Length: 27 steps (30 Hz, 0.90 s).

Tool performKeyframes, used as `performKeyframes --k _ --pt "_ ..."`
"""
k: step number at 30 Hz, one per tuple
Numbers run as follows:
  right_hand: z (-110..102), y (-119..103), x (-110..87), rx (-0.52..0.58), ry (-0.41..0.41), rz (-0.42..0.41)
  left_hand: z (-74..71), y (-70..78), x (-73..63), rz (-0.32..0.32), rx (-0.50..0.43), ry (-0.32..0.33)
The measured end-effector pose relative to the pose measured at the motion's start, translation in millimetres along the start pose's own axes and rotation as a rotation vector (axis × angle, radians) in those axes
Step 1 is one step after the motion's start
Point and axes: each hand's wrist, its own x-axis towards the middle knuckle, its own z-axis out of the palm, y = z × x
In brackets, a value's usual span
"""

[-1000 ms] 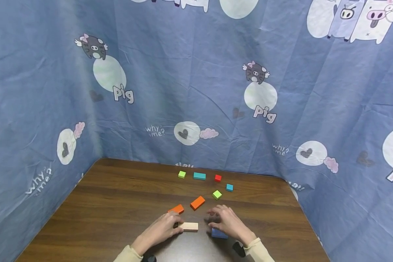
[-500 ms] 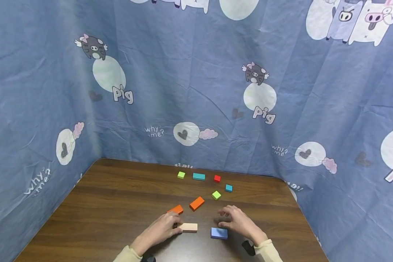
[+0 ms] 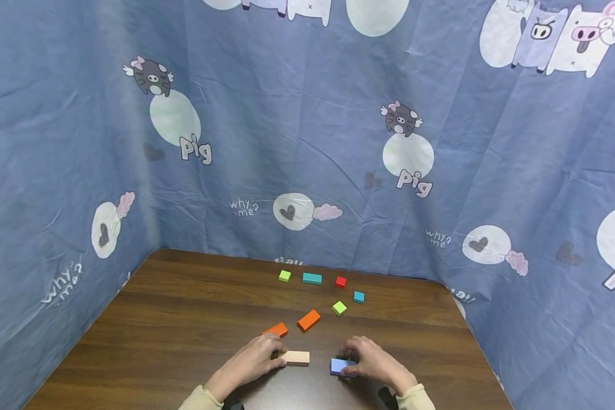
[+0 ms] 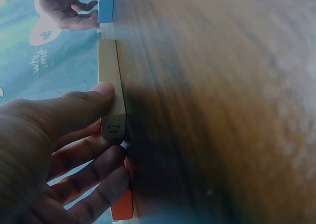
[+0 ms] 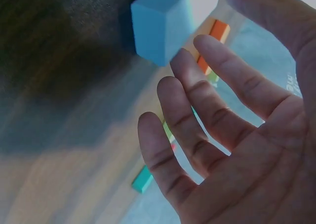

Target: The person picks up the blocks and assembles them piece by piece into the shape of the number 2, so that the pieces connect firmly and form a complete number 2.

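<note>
Since the earlier frame, the right hand (image 3: pixel 371 360) has been brought back onto the blue block (image 3: pixel 340 366), now pinched between thumb and fingers on the tabletop (image 3: pixel 184 319). The beige block (image 3: pixel 296 357) is gripped at its end by the left hand (image 3: pixel 251 359).

Head view high, looks down at table (image 3: pixel 184 319); wrist views close, table-level; all share blue block (image 3: pixel 341 366).

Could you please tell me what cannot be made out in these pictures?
- Head view: left hand hides the near end of the beige block.
- Right wrist view: the thumb on the blue block is cut off by the edge.
- Left wrist view: table is blurred.
</note>
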Motion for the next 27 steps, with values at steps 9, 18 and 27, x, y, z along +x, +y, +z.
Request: performKeyframes --k 9,18,27 --pt "5 1 -2.2 -0.060 0.020 0.002 1.1 -1.2 -0.2 -0.010 0.007 -0.006" --pt "5 8 -0.7 -0.007 0.040 -0.014 1.9 -1.4 -0.6 -0.018 0.030 -0.004" --pt "4 12 1.2 0.010 0.039 -0.006 2.0 -0.7 -1.3 -0.018 0.036 0.013"
